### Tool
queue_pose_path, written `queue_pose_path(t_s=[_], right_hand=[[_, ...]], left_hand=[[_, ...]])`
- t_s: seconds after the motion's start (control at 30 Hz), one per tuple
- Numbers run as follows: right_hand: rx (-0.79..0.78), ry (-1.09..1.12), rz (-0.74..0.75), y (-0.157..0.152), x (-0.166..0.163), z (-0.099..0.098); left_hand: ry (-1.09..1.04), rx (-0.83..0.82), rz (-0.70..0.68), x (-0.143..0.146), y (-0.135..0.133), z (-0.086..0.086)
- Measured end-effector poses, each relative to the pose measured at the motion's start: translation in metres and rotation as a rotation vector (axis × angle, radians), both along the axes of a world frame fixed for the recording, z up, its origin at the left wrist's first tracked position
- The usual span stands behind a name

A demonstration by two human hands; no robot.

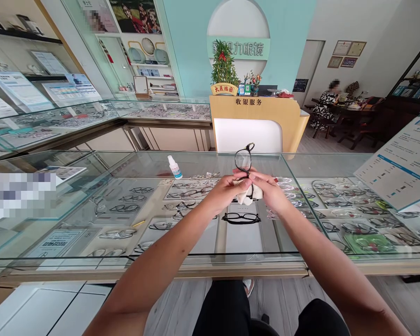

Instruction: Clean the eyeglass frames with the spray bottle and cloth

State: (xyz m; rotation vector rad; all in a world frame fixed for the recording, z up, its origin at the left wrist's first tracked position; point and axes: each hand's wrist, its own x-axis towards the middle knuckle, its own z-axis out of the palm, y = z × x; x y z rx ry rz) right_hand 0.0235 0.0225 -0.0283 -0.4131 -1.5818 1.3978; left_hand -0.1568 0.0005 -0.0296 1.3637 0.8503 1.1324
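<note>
Glasses (243,160) are held on edge above the glass counter (205,162) by the left hand (228,190) and right hand (271,190); a white cloth (245,198) is pinched by both, seemingly around one lens.

Black-framed glasses (244,157) are held on end, 1 clear lens (242,161) uppermost, a crumpled white cloth (244,198) below.

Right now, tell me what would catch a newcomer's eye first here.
First, the glasses, held up mid-picture in the left hand and right hand with a white cloth. Behind, a leafy plant rises above the desk before a turquoise wall. Left of the hands, a white bottle stands on the counter.
</note>
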Motion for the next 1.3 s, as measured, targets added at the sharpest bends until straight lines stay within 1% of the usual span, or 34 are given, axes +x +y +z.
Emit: queue_pose_path(t_s=[0.1,0.2,0.27,0.43,0.6,0.8,0.97,1.1,1.3], right_hand=[[-0.045,0.018,-0.008,0.001,-0.001,-0.004],[-0.096,0.005,-0.033,-0.001,-0.003,-0.006],[-0.122,0.009,-0.029,-0.004,-0.004,-0.004],[-0.154,0.073,-0.008,-0.011,-0.007,0.003],[-0.191,0.098,-0.019,-0.012,-0.008,0.007],[-0.250,0.151,0.000,-0.011,-0.005,0.005],[-0.259,0.168,-0.026,-0.009,-0.006,0.002],[-0.256,0.163,-0.014,-0.010,-0.010,0.001],[-0.223,0.150,0.015,-0.014,-0.016,0.001]], left_hand=[[-0.041,0.000,-0.029,0.001,0.000,0.000],[-0.062,0.002,0.005,0.003,-0.001,0.000],[-0.044,-0.005,0.024,0.004,-0.002,0.001],[-0.015,-0.026,0.008,0.004,-0.004,0.002],[-0.046,0.006,-0.031,0.007,-0.003,0.000],[-0.032,0.076,-0.075,0.009,-0.004,-0.002],[0.013,0.172,-0.006,0.013,-0.010,0.000],[-0.018,0.231,0.062,0.020,-0.012,0.004],[-0.041,0.270,0.219,0.026,-0.013,0.000]])
